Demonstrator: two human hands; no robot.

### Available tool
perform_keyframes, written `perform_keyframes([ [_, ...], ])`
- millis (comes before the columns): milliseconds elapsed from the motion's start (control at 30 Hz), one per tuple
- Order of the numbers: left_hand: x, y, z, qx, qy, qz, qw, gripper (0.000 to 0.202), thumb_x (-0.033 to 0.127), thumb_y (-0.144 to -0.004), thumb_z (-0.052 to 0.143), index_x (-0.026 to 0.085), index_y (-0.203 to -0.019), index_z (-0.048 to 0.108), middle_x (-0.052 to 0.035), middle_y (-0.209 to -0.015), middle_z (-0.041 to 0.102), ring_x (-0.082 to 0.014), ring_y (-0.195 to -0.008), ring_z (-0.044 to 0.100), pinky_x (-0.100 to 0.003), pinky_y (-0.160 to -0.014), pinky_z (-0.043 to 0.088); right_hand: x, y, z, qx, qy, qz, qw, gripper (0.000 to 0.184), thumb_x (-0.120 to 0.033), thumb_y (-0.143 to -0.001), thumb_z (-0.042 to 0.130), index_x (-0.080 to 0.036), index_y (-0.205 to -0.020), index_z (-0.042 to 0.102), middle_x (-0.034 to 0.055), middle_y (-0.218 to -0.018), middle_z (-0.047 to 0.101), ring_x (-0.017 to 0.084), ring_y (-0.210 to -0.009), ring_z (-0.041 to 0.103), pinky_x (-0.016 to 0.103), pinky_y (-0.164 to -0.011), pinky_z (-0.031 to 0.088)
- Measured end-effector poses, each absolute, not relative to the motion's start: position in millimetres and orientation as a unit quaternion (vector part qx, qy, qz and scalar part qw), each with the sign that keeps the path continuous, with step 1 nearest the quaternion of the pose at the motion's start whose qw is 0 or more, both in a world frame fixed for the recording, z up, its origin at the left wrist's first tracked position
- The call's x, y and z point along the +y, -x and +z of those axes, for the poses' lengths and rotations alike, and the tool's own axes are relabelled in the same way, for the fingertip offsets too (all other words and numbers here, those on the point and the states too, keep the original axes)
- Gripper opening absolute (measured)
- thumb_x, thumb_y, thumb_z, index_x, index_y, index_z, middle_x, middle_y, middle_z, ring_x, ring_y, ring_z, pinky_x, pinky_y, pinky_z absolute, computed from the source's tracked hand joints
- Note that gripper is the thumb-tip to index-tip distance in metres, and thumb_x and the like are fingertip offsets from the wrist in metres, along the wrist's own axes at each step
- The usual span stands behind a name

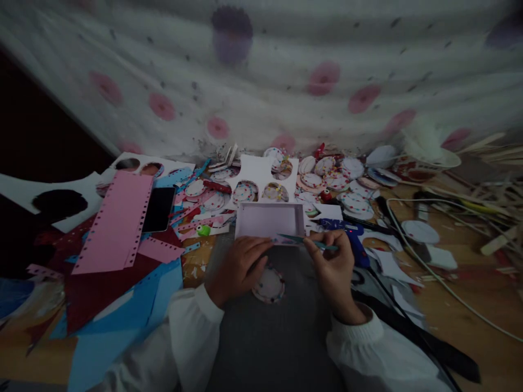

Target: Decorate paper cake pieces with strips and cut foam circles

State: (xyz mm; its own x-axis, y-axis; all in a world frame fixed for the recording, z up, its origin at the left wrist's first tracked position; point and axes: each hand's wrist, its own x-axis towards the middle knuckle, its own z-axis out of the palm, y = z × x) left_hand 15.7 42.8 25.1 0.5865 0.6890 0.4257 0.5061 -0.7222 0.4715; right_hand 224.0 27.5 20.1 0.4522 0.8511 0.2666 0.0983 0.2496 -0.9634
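Shallow box [269,219] | right hand [333,267] pinching pointed tool [293,238] | left hand [244,267]: cannot tell | grey mat [275,345], 6 o'clock | floral cloth [265,81], 12

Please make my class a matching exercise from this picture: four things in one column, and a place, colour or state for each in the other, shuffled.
Things
1. Pointed tool
2. Box
3. Phone
4. Glue gun

Descriptions
A. Dark-screened, beside pink sheets
B. Blue, lying right of the box
C. Shallow, open at the top
D. Held in the right hand

Pairs: 1-D; 2-C; 3-A; 4-B
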Motion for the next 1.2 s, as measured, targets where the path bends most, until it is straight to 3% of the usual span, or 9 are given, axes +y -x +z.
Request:
perform_keyframes([
  [200,51,-15,32,0.357,-0.820,0.389,0.222,0.025,0.017,-0.096,0.047,0.019,-0.114,0.064,-0.0100,-0.118,0.067,-0.0204,-0.113,0.060,-0.038,-0.098,0.046,25,-226,22,-0.416,0.526,0.322,0.668,0.041,-0.034,-0.073,0.078,-0.024,-0.076,0.038,-0.0016,-0.072,0.063,0.016,-0.070,0.061,0.026,-0.059,0.041],
  [333,38,-16,43,0.427,-0.698,0.457,0.349,0.018,0.021,-0.095,0.052,0.018,-0.102,0.068,-0.0058,-0.095,0.070,-0.0155,-0.091,0.066,-0.027,-0.081,0.053,20,-224,23,-0.418,0.512,0.336,0.671,0.040,-0.034,-0.075,0.077,-0.024,-0.077,0.038,-0.0019,-0.074,0.061,0.016,-0.072,0.061,0.025,-0.058,0.042],
  [467,27,-19,46,0.462,-0.628,0.443,0.443,0.016,0.024,-0.090,0.056,0.016,-0.094,0.069,-0.0043,-0.087,0.071,-0.0147,-0.081,0.068,-0.024,-0.072,0.055,13,-214,26,-0.458,0.491,0.337,0.660,0.038,-0.030,-0.078,0.075,-0.024,-0.076,0.038,-0.0028,-0.072,0.060,0.016,-0.071,0.064,0.024,-0.057,0.043],
  [700,22,-20,34,0.490,-0.558,0.446,0.500,0.016,0.028,-0.083,0.062,0.017,-0.090,0.072,-0.0049,-0.089,0.075,-0.0172,-0.080,0.071,-0.026,-0.071,0.057,3,-199,23,-0.513,0.460,0.311,0.654,0.033,-0.022,-0.081,0.072,-0.024,-0.077,0.040,-0.0036,-0.073,0.061,0.015,-0.071,0.066,0.026,-0.065,0.046],
  [900,23,-16,28,0.472,-0.521,0.431,0.565,0.019,0.030,-0.082,0.066,0.018,-0.095,0.074,-0.0045,-0.086,0.076,-0.0169,-0.077,0.070,-0.026,-0.069,0.057,0,-195,21,-0.514,0.495,0.281,0.642,0.033,-0.022,-0.080,0.072,-0.024,-0.076,0.040,-0.0032,-0.072,0.061,0.015,-0.070,0.064,0.024,-0.059,0.043],
  [1200,26,-12,20,0.476,-0.496,0.442,0.576,0.016,0.031,-0.083,0.067,0.018,-0.089,0.074,-0.0023,-0.074,0.074,-0.0121,-0.064,0.064,-0.022,-0.064,0.054,-5,-193,25,-0.470,0.488,0.344,0.650,0.031,-0.020,-0.082,0.071,-0.024,-0.080,0.040,-0.0025,-0.077,0.062,0.019,-0.078,0.071,0.028,-0.064,0.050],
])
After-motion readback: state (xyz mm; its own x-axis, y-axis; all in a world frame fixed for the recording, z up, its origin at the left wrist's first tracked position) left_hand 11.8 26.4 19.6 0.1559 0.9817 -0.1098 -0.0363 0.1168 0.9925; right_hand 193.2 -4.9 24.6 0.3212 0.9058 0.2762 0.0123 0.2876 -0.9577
